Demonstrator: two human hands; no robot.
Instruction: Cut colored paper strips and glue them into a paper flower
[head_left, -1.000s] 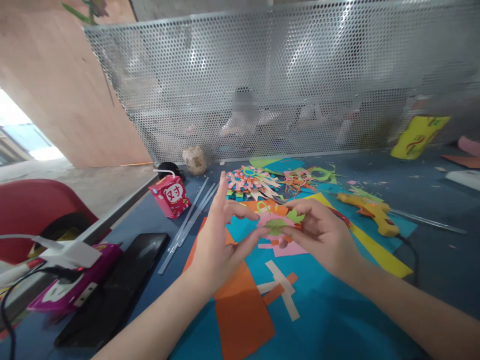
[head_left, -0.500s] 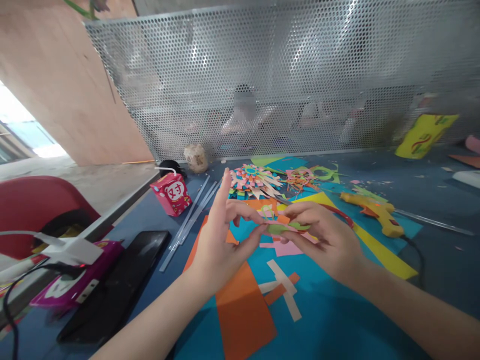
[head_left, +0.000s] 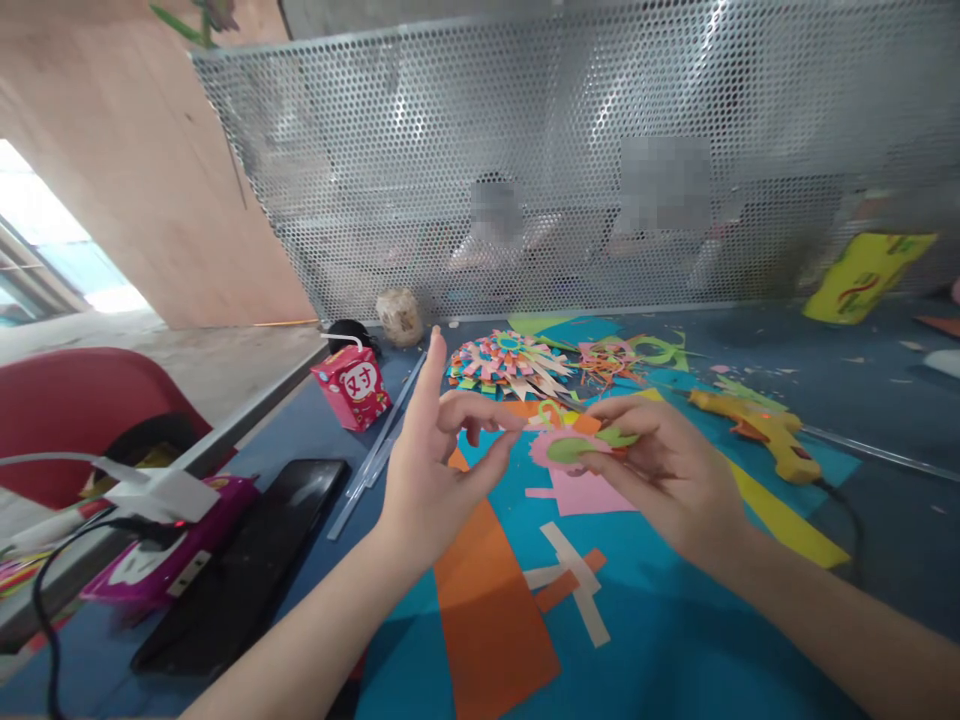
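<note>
My right hand [head_left: 660,465] pinches a paper flower [head_left: 543,452] between thumb and fingers. It has a pink scalloped edge, a green oval on the side facing me and green leaf-like pieces by the fingertips. My left hand [head_left: 442,450] is just left of the flower, its thumb and a fingertip brought together in a pinch and one finger pointing up. Whether anything tiny sits in that pinch is too small to tell. Below the hands lie blue paper [head_left: 660,620], an orange sheet [head_left: 487,600], a pink piece [head_left: 589,492] and crossed pale and orange strips [head_left: 592,612].
A layered fringed paper flower [head_left: 510,360] and paper shreds lie farther back. The yellow glue gun [head_left: 765,430] rests at right, its cord trailing. At left are clear glue sticks [head_left: 367,475], a red drink box [head_left: 352,385], a black phone [head_left: 247,570] and a purple power strip [head_left: 165,560]. A perforated metal screen [head_left: 525,120] stands behind.
My left fingers have come away from the flower's left edge. The flower has tilted in my right hand, showing more of its pink edge and green oval. The view has shifted slightly.
</note>
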